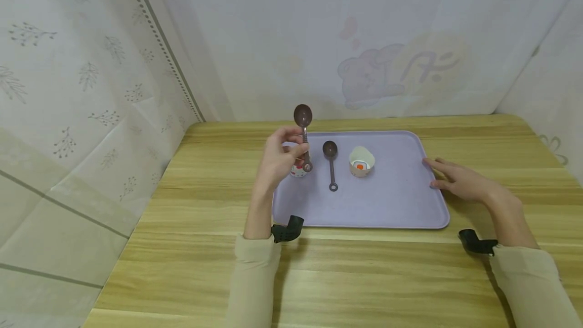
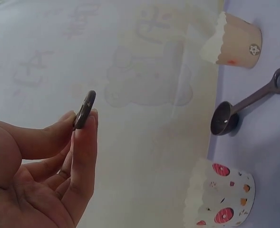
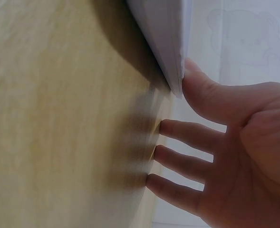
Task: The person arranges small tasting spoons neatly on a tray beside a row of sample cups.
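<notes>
Between thumb and fingers, my left hand (image 1: 279, 155) pinches the handle of a dark brown measuring spoon (image 1: 302, 115), bowl up, above the left side of a lilac tray (image 1: 396, 206). A second brown measuring spoon (image 1: 331, 163) lies on the tray. To its right stands a beige paper baking cup (image 1: 360, 170), with an orange patch visible inside. Partly hidden behind my left hand is a white patterned baking cup (image 2: 220, 194). My right hand (image 1: 466, 181) rests at the tray's right edge, thumb against the rim and several fingertips on the table (image 3: 49, 118).
The tray lies on a wood-grain table (image 1: 364, 277). A pale cloth printed with a bear (image 1: 369, 77) hangs behind it, and a leaf-patterned cloth (image 1: 68, 105) is on the left. Dark wrist mounts (image 1: 288, 230) sit by both sleeves.
</notes>
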`<state>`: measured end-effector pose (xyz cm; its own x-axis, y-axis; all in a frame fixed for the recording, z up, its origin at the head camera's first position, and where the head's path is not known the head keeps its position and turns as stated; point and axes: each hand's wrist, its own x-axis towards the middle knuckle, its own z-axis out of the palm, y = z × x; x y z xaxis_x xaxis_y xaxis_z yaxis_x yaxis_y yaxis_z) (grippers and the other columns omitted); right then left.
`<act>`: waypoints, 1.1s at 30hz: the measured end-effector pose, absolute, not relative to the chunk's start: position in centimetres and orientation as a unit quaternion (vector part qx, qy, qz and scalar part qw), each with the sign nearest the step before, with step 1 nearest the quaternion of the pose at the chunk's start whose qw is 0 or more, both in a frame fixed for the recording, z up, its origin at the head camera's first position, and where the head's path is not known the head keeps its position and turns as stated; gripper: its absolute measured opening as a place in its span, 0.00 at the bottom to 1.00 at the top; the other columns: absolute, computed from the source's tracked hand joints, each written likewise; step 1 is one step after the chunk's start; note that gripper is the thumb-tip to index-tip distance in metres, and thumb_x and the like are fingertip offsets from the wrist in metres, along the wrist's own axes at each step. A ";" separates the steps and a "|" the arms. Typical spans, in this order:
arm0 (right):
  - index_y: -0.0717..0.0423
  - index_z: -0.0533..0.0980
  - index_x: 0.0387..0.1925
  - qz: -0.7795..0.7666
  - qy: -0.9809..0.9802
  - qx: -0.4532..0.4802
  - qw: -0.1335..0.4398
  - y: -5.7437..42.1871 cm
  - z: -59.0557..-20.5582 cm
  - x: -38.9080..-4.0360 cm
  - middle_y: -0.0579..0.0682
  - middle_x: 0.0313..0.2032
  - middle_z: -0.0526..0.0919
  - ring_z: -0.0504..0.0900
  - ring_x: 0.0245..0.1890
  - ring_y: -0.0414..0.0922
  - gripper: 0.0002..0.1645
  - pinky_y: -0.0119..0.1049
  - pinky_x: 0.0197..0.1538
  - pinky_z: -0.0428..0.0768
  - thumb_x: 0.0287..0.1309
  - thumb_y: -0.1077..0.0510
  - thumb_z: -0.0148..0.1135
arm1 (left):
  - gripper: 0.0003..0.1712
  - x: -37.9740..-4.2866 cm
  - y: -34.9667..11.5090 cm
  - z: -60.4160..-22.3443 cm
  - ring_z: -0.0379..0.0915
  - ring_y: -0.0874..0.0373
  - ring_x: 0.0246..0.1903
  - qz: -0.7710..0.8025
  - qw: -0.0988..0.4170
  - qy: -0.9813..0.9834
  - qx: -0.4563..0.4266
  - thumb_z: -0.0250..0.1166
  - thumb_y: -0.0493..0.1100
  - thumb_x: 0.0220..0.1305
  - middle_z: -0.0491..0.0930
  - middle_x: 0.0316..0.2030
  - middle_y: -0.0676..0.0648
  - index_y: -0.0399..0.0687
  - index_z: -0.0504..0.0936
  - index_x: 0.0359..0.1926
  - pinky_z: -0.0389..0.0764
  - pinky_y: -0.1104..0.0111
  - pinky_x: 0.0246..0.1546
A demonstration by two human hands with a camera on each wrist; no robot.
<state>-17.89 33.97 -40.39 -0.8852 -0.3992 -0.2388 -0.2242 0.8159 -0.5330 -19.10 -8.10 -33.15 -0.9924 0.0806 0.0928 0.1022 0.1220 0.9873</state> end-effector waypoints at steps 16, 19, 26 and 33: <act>0.70 0.53 0.75 -0.247 0.940 -0.161 0.174 33.9 -40.2 -17.8 0.84 0.70 0.45 0.46 0.69 0.80 0.42 0.75 0.65 0.50 0.73 0.52 0.58 | 0.20 -19.2 -6.1 -33.2 0.76 0.59 0.22 -0.664 0.002 -0.745 -0.069 0.65 0.24 0.63 0.77 0.39 0.41 0.32 0.76 0.56 0.82 0.70 0.25; 0.69 0.53 0.75 -0.246 0.940 -0.160 0.175 34.0 -40.3 -17.8 0.83 0.70 0.45 0.46 0.69 0.80 0.42 0.75 0.65 0.50 0.73 0.52 0.58 | 0.20 -19.2 -5.7 -33.2 0.76 0.59 0.22 -0.663 -0.001 -0.746 -0.069 0.66 0.25 0.63 0.77 0.38 0.41 0.33 0.77 0.56 0.83 0.70 0.24; 0.69 0.52 0.75 -0.245 0.940 -0.159 0.176 34.0 -40.4 -17.9 0.83 0.70 0.44 0.46 0.69 0.80 0.42 0.75 0.65 0.50 0.73 0.52 0.57 | 0.20 -19.2 -4.7 -33.3 0.77 0.58 0.23 -0.673 -0.005 -0.736 -0.071 0.67 0.24 0.62 0.77 0.38 0.42 0.32 0.77 0.55 0.85 0.67 0.26; 0.68 0.52 0.76 -0.245 0.940 -0.157 0.176 34.1 -40.4 -17.9 0.83 0.70 0.44 0.47 0.69 0.79 0.42 0.75 0.65 0.50 0.73 0.51 0.58 | 0.20 -19.0 -3.9 -33.2 0.75 0.59 0.23 -0.675 -0.011 -0.733 -0.079 0.66 0.25 0.63 0.75 0.38 0.43 0.32 0.76 0.56 0.83 0.70 0.26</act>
<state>-17.89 34.06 -40.45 -0.8890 -0.3807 -0.2543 -0.2081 0.8307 -0.5163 -19.02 -3.93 -33.25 -0.9872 0.1316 0.0905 0.1010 0.0753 0.9920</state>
